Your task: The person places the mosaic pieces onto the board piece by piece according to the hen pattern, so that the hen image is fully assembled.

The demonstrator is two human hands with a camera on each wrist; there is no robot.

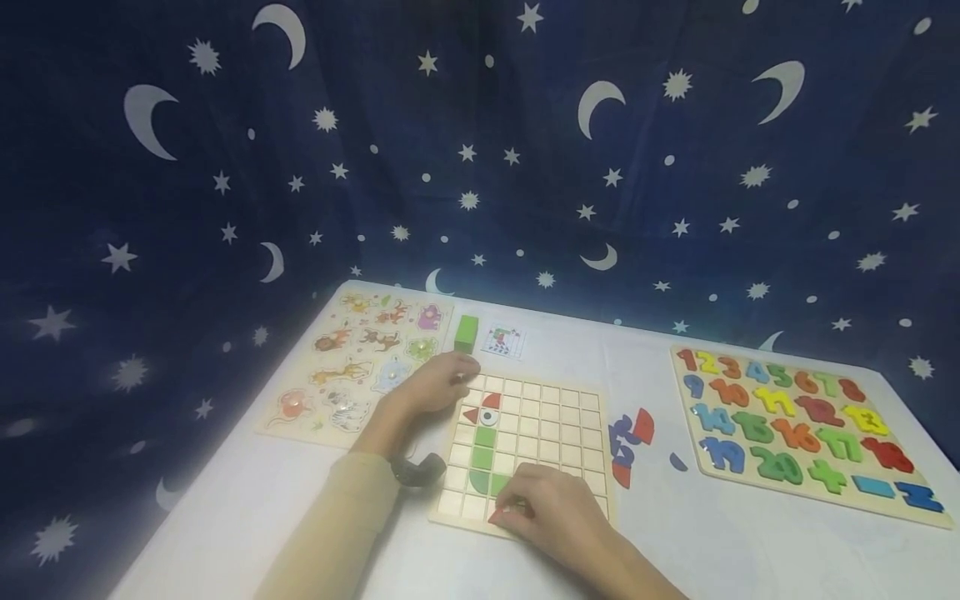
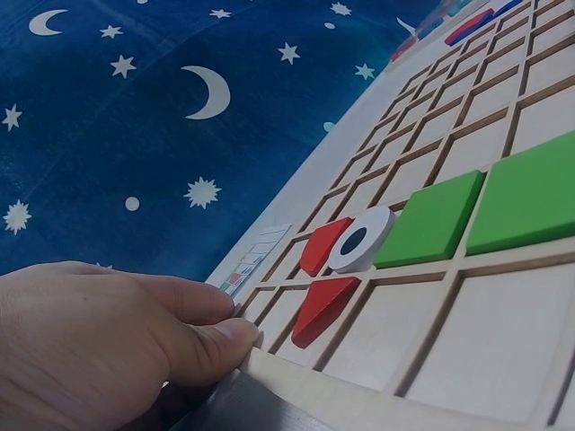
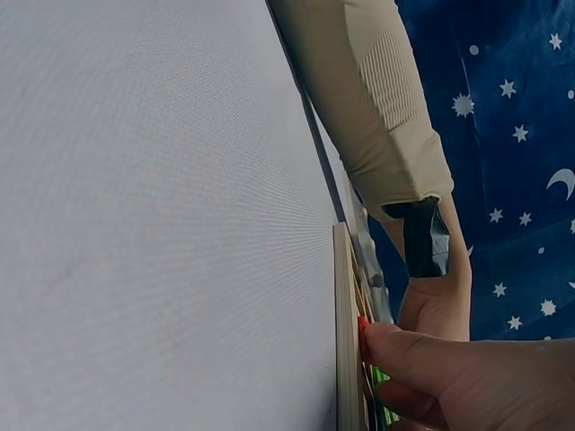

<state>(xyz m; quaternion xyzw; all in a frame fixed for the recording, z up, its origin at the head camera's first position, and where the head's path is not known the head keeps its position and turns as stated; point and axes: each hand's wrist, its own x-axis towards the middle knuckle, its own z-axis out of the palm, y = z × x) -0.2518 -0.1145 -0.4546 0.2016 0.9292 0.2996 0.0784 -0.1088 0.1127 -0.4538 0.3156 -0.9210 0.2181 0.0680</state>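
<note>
A wooden grid board (image 1: 558, 425) lies on the white table. My left hand (image 1: 438, 382) holds its far left corner, thumb and forefinger at the edge in the left wrist view. Over the near rows, my right hand (image 1: 558, 504) pinches a small red piece (image 1: 495, 516), its shape mostly covered by fingers. Set in the grid are a red rounded piece (image 1: 492, 401), a red triangle (image 2: 322, 310), a white disc with a black centre (image 2: 361, 239), green squares (image 2: 431, 220), a green rounded piece (image 1: 478, 481) and another green piece (image 1: 499, 483) partly behind the right hand.
Loose red and purple pieces (image 1: 622, 450) lie right of the board. A pattern card (image 1: 504, 340) and a green block (image 1: 466, 332) sit behind it. An animal puzzle (image 1: 322, 402) is at left, a number puzzle (image 1: 810, 433) at right. A starry cloth (image 1: 525, 233) hangs behind.
</note>
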